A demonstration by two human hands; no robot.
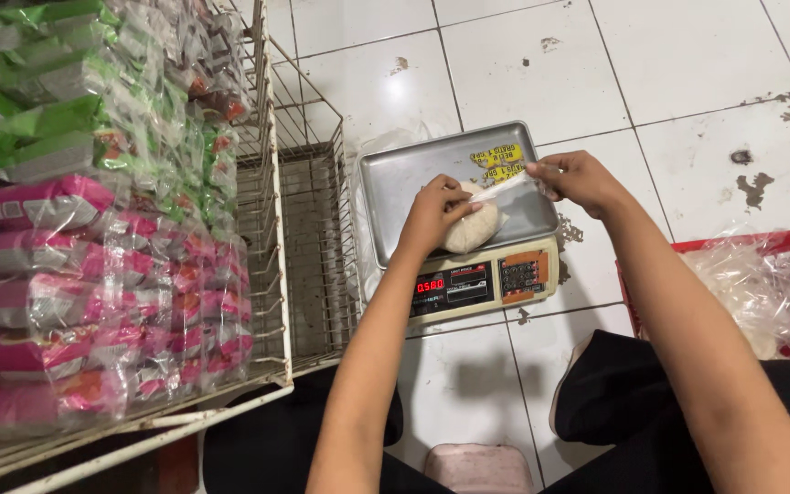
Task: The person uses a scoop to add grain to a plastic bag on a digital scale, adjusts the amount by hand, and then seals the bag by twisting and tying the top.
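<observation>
White powder in clear bag (473, 227), on scale tray (395, 183), left hand (432, 215) gripping

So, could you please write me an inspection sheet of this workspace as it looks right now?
Surface: white tiled floor, stained and chipped in places.
Job's things: digital scale with steel pan; clear bag of pale powder lying on the pan.
Clutter: heap of clear plastic bags in a red tray at the right.
Hands: left hand on the bag's body; right hand pinching its neck.
Cables: nothing seen.
Surroundings: wire rack stacked with pink and green packets.
</observation>
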